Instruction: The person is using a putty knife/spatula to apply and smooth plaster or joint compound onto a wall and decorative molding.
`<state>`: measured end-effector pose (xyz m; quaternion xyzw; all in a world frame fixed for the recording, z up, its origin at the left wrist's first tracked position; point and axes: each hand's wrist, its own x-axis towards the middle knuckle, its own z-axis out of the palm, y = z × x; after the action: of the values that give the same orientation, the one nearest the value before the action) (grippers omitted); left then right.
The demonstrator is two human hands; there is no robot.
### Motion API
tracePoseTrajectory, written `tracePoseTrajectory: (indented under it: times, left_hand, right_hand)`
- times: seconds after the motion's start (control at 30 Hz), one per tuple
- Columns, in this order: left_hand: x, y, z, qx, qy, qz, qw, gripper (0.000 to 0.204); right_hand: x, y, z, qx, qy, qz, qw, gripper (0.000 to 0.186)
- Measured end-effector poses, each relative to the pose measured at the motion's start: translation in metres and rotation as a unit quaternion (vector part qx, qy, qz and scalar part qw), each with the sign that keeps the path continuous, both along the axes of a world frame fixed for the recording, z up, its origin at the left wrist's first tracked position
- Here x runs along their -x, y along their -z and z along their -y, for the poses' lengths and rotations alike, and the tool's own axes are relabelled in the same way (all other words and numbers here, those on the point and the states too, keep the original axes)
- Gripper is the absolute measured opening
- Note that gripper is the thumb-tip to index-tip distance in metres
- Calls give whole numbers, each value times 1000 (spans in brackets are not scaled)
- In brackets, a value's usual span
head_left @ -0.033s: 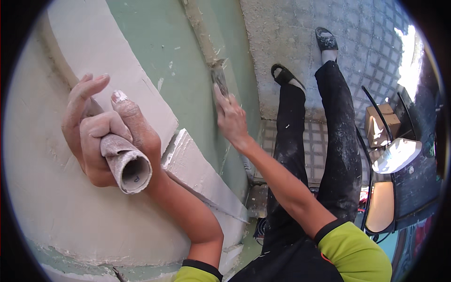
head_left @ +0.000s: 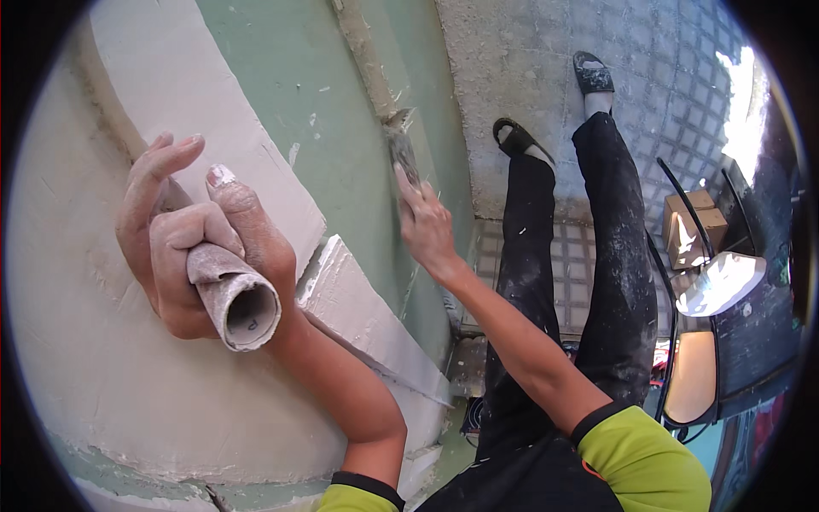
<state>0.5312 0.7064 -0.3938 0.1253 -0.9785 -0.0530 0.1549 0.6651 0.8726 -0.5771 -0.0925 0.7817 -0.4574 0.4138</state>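
Observation:
My left hand (head_left: 188,230) is wrapped round a dusty, hollow white tube (head_left: 252,316), its open end facing up at the camera, above the plastered white surface at the left. My right hand (head_left: 426,222) grips a putty-smeared, flat scraping tool (head_left: 398,141), whose end rests on a pale plaster strip (head_left: 363,55) running along the green board (head_left: 264,60). Beside my left hand is a raised white slab (head_left: 350,299) with rough, chipped edges. Both hands and fingers are coated with white dust.
My legs in dusty black trousers and slippers (head_left: 595,77) stand on grey patterned tiles (head_left: 665,94). At the right are black metal chair frames with a pale seat (head_left: 689,375), a white rounded panel (head_left: 717,282) and a cardboard box (head_left: 695,222).
My right hand and the tool have shifted slightly down along the strip, toward me. My left hand with the tube has moved a little to the right.

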Motion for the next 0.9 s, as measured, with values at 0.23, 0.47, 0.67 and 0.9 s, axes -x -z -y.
tracePoseTrajectory:
  times: [0.23, 0.47, 0.67, 0.9]
  left_hand:
    - [4, -6, 1, -20, -9, 7, 1000, 30]
    - [-4, -5, 1, -22, -30, -4, 999, 28]
    - [-15, 0, 0, -28, -46, -16, 998, 29]
    - [-39, -4, -2, -40, -61, -20, 997, 29]
  right_hand:
    - [28, 20, -13, 6, -64, -15, 998, 61]
    - [93, 21, -20, 60, 58, -129, 988, 71]
    - [91, 26, 28, 14, -148, -59, 987, 66]
    - [155, 50, 116, 33, -63, -181, 981, 56]
